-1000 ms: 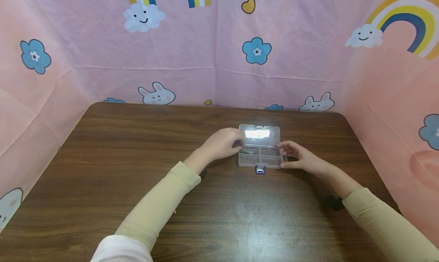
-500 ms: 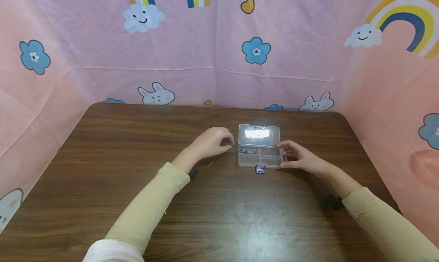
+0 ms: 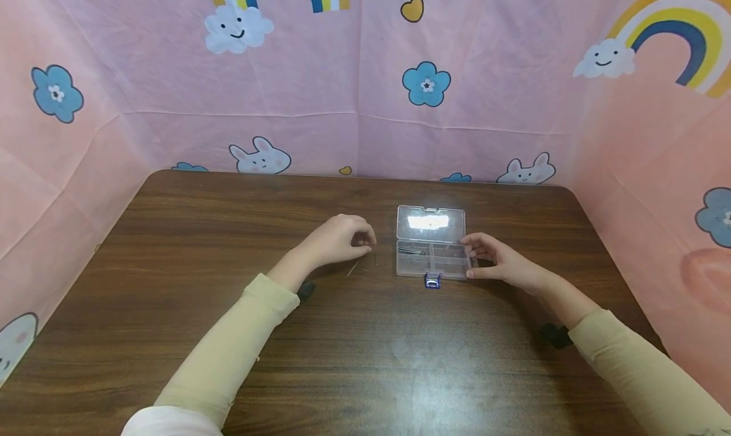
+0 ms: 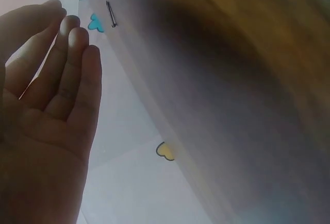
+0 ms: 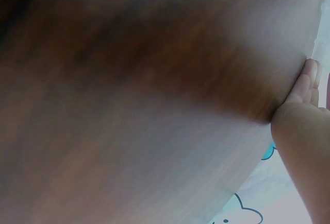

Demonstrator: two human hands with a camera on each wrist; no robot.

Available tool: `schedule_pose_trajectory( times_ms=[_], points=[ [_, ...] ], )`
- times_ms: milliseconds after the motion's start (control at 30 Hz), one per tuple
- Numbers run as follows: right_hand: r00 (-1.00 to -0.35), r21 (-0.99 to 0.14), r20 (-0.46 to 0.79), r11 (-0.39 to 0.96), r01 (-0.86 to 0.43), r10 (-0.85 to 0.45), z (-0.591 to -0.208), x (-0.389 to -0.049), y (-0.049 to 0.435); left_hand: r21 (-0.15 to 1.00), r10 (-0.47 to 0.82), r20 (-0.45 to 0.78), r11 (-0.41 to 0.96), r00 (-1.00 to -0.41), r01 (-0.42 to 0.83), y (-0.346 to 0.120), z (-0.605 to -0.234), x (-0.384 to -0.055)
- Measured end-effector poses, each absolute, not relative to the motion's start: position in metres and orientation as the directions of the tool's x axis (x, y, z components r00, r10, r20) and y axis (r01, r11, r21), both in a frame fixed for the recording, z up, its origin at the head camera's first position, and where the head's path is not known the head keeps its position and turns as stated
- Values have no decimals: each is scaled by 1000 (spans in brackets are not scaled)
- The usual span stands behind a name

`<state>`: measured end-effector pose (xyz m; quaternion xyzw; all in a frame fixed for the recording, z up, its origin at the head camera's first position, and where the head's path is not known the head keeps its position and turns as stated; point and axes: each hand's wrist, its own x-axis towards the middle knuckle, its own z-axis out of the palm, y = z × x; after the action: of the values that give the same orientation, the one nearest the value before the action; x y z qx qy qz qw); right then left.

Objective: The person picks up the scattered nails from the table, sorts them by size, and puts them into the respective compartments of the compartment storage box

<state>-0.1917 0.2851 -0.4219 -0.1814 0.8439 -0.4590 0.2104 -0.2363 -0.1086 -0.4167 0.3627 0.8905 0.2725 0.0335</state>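
Note:
A clear plastic box [image 3: 414, 268] with compartments stands on the table, its lid raised and a blue latch [image 3: 433, 280] at the front. Dark nails [image 3: 411, 251] lie in its back left compartment. My right hand [image 3: 493, 261] holds the box's right end between thumb and fingers; the right wrist view shows little of this hand [image 5: 301, 105]. Left of the box, my left hand [image 3: 342, 239] hovers low with gently bent fingers and nothing visible in them. Just by its fingertips, several thin nails [image 3: 353, 268] lie loose. The left wrist view shows one nail [image 4: 111, 14] beyond the fingers.
The brown wood-grain table [image 3: 257, 201] has rounded back corners. Pink cloth [image 3: 320, 87] printed with rainbows, flowers and rabbits hangs behind it and at both sides. Light glares off the lid and the table's front.
My left hand has moved from the box's back left compartment leftward to the loose nails, which have come into view. The right hand has stayed at the box.

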Motion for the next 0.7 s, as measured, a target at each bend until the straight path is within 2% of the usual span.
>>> schedule_pose_trajectory(
  times_ms=[700],
  points=[
    [-846,-850,-182,512,-121,-502,-423,-192,286,525,679,24,616,-734,587,-126,-418,-228]
  ],
)
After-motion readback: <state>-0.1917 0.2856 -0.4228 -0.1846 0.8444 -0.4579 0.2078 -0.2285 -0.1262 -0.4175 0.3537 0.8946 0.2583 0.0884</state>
